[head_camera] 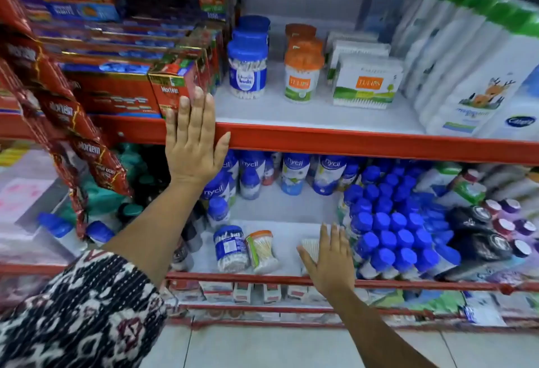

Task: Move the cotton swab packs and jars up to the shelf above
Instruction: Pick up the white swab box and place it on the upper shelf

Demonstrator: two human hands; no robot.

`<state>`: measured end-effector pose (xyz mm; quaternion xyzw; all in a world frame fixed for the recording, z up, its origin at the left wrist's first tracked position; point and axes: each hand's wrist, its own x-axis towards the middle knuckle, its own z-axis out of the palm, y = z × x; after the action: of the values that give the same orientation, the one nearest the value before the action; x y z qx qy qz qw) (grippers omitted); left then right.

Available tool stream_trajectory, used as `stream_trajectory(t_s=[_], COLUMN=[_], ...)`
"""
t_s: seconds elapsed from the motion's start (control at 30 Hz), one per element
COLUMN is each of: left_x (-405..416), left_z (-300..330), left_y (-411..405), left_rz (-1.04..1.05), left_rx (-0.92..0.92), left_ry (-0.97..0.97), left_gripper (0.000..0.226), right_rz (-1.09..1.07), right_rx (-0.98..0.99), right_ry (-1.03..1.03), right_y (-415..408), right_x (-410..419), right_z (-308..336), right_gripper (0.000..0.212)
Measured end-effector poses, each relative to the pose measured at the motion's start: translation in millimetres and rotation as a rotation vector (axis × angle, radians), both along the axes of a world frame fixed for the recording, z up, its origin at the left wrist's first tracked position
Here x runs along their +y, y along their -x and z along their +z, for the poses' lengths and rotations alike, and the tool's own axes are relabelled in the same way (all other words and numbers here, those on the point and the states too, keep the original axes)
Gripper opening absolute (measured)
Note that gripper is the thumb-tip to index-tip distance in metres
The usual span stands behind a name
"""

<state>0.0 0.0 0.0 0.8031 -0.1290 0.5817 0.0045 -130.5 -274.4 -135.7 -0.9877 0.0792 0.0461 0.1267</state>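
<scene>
We are seeing red Mortein boxes (172, 87) crowding the left of the upper shelf, with red Mortein sachets (73, 122) hanging down in front of them. White tissue packs (466, 75) are leaning in a row at the right. On the lower shelf, Nycil bottles (294, 173) are standing at the back, and blue-capped bottles (396, 233) are massing on the right. Dark jars (478, 233) are sitting beside them, then small purple-lidded pots (513, 221). A red rail (379, 144) is edging the upper shelf.
</scene>
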Motion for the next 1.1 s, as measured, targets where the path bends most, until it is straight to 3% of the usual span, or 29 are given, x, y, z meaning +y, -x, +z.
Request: stream_trajectory(t_s=[0.17,0.4,0.63,0.73,0.8,0.87,0.97,1.1], left_x=[-3,-4,-2,-2,-2,-2,-2,-1], left_z=[-1,-4,-4,-4,-4,-4,-3,-3], left_y=[-4,-5,-7,-6,-6,-5,-5,-4], left_rz=[0.041,0.052,0.038,0.036,0.037,0.034,0.036,0.035], left_rx=[-0.042,-0.079,-0.093,-0.084,-0.085,-0.089,-0.086,-0.076], left_ry=[0.013,0.015,0.02,0.012,0.008,0.011,0.016,0.019], left_gripper=[0.062,0.06,0.061,0.061,0.061,0.061,0.061,0.061], right_rz=[-0.086,0.021,-0.058,-0.101,-0.168,-0.293,-0.461,-0.474], right_rx=[0.139,0.182,0.209,0.143,0.039,-0.039,0.097,0.278], right_ry=[0.027,0.02,-0.003,-0.109,-0.372,-0.785,-1.39,-2.107], right_y=[-3,-18,-16,-13,-8,0,12,25], right_x=[-4,15,16,12,9,10,9,1], right_z=[-12,-12,-7,3,14,33,60,80], right_gripper=[0.084,0.082,0.088,0.084,0.077,0.06,0.045,0.054])
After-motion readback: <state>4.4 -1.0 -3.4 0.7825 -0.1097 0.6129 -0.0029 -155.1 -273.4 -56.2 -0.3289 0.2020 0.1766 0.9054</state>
